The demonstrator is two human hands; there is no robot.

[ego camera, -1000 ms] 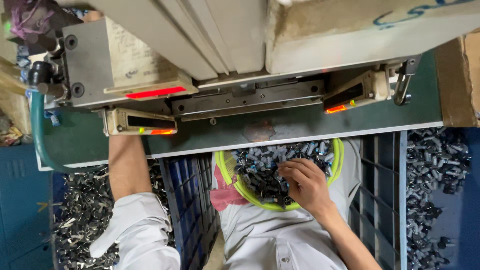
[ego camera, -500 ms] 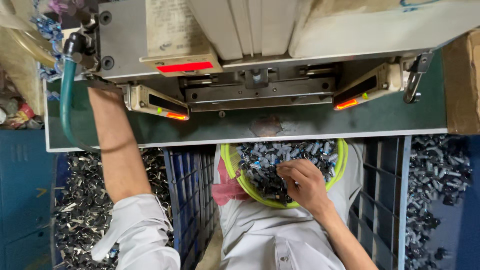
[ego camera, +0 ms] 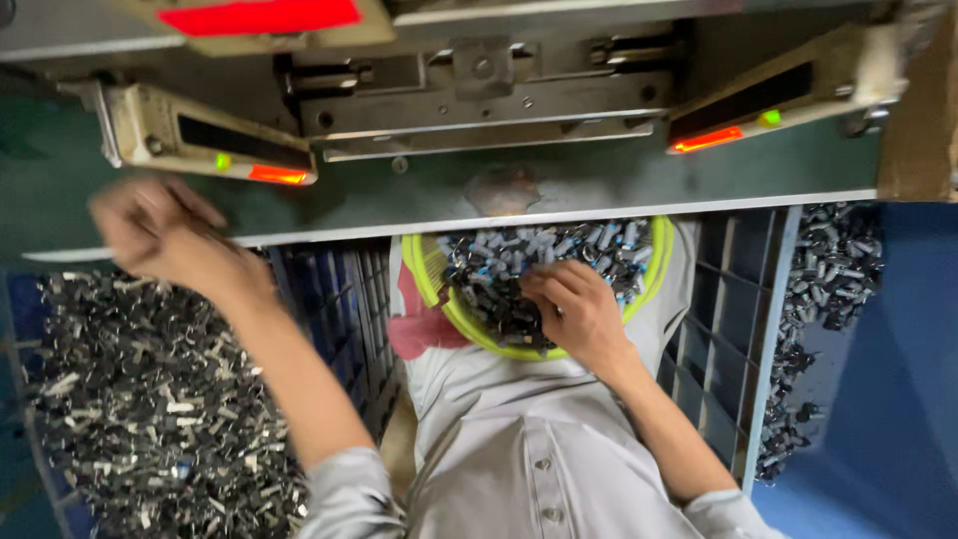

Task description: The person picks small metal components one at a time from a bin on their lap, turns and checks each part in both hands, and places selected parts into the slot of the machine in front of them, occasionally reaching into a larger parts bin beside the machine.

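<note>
The left hand [ego camera: 160, 235], loosely closed and blurred, has pulled back from the press to the counter [ego camera: 619, 185] edge at middle left, while the right hand [ego camera: 574, 309] stays curled, fingers down among small metal parts [ego camera: 499, 274] in the yellow-green basket [ego camera: 424, 279] at centre.

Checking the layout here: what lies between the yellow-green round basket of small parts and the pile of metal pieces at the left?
In the head view, a blue plastic crate wall stands between the basket and the pile.
</note>
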